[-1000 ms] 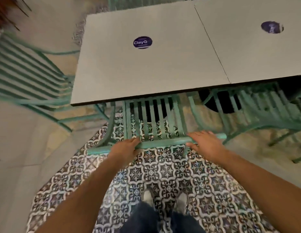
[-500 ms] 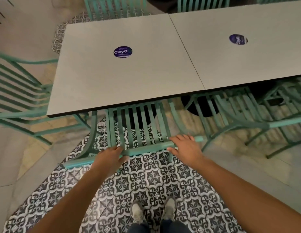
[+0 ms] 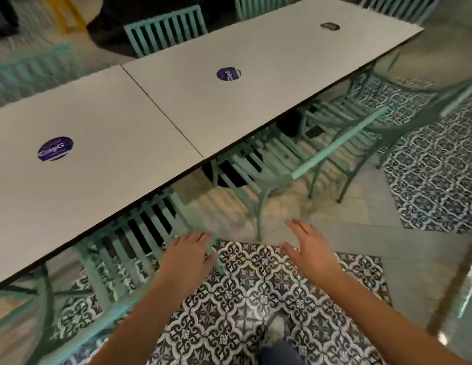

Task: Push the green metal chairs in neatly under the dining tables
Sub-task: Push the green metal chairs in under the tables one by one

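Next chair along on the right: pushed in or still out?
Still out. The chair stands angled, its top rail well clear of the table edge, only the seat front underneath. Both hands are off it.

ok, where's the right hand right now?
Head view, lower centre-right: the right hand is open over the floor, beside the left hand, touching no chair, just short of the next green chair.

Dim, warm indoor light; heavy motion blur and wide-angle stretching toward the edges, centre sharper.
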### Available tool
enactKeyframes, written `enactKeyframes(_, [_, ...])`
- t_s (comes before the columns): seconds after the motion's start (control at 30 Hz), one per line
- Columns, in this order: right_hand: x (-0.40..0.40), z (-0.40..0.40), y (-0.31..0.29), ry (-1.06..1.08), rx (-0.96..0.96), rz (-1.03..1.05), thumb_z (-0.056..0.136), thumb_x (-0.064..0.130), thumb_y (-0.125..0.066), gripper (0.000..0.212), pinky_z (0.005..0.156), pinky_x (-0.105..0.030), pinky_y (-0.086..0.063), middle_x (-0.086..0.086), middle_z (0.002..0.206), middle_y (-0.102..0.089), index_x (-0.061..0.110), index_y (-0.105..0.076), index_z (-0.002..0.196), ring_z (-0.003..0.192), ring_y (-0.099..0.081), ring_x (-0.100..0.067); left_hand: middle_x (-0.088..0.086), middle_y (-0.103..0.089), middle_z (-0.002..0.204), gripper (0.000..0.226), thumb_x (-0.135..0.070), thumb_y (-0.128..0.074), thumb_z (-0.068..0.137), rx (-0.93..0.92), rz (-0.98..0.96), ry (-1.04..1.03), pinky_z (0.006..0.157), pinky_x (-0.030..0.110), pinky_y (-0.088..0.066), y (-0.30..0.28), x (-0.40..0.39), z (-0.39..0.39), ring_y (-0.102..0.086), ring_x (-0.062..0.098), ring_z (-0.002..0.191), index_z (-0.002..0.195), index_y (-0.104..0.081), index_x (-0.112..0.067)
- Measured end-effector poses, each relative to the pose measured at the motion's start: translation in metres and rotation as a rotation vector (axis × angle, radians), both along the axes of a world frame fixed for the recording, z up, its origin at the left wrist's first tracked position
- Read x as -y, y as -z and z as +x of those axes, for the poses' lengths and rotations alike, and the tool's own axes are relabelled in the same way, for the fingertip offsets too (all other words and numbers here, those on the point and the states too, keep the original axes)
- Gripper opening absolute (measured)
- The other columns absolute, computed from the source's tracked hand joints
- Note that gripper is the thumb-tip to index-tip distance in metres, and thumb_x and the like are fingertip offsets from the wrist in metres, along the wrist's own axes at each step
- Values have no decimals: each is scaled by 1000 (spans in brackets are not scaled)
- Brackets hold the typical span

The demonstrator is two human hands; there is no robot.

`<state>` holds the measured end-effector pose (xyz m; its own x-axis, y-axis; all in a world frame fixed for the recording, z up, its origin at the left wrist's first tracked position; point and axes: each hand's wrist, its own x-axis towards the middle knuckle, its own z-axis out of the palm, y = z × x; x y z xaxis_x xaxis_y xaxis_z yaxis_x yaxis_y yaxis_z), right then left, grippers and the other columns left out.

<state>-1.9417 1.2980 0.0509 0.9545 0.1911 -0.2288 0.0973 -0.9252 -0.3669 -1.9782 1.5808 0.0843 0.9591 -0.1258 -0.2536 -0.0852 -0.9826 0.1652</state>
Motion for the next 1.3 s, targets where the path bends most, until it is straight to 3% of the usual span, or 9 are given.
enactKeyframes(0.37, [188,62,-13,276,53,75,96,48,-47,60,115,-31,-23,4,153,-33,24,-32,149,140,-28,-15,-6,-50,136,48,-46,-38,96,120,15,217,107,34,-39,-10,197,150,-48,15,123,137,-47,-23])
enactKeyframes(0.57, [240,131,-10,279,78,62,94,47,-51,60,113,-35,-29,2,149,-40,23,-38,147,136,-35,-19,-5,-50,135,50,-50,-40,94,126,23,242,106,36,-38,7,256,231,-47,16,124,135,-49,-23])
enactKeyframes(0.73, [261,217,-5,186,134,43,93,44,-55,56,106,-39,-37,1,143,-47,21,-44,142,131,-42,-22,-3,-53,131,47,-45,-46,94,89,2,209,104,36,-40,35,294,296,-50,18,120,135,-48,-22])
enactKeyframes(0.87, [272,284,-9,47,159,17,89,40,-60,54,98,-42,-47,-1,138,-51,19,-49,137,124,-50,-26,-3,-51,130,49,-44,-41,97,7,-8,177,102,35,-38,45,319,329,-49,20,119,141,-38,-22])
enactKeyframes(1.0, [285,334,-9,-39,126,40,91,41,-57,58,106,-43,-41,1,147,-42,22,-42,144,135,-40,-24,-4,-55,130,47,-44,-40,97,-15,-8,125,102,34,-42,49,332,346,-54,16,116,140,-38,-25])
enactKeyframes(1.1, [299,372,0,-147,126,39,92,44,-55,59,113,-42,-33,1,149,-39,24,-39,145,140,-33,-23,-5,-57,129,45,-44,-39,98,-63,-23,35,100,35,-45,53,343,354,-56,16,114,140,-39,-27])
enactKeyframes(1.2, [321,416,19,-296,124,19,93,41,-56,56,115,-43,-28,-2,148,-42,23,-42,144,140,-33,-25,-4,-60,123,39,-43,-38,98,-101,-29,-137,88,36,-52,58,356,356,-60,19,106,133,-45,-27])
enactKeyframes(1.3, [342,453,33,-461,143,-11,89,35,-64,50,109,-46,-37,-5,137,-53,21,-52,136,131,-45,-29,-2,-58,125,35,-38,-37,100,-113,3,-321,86,37,-51,54,375,347,-58,22,109,131,-47,-26])
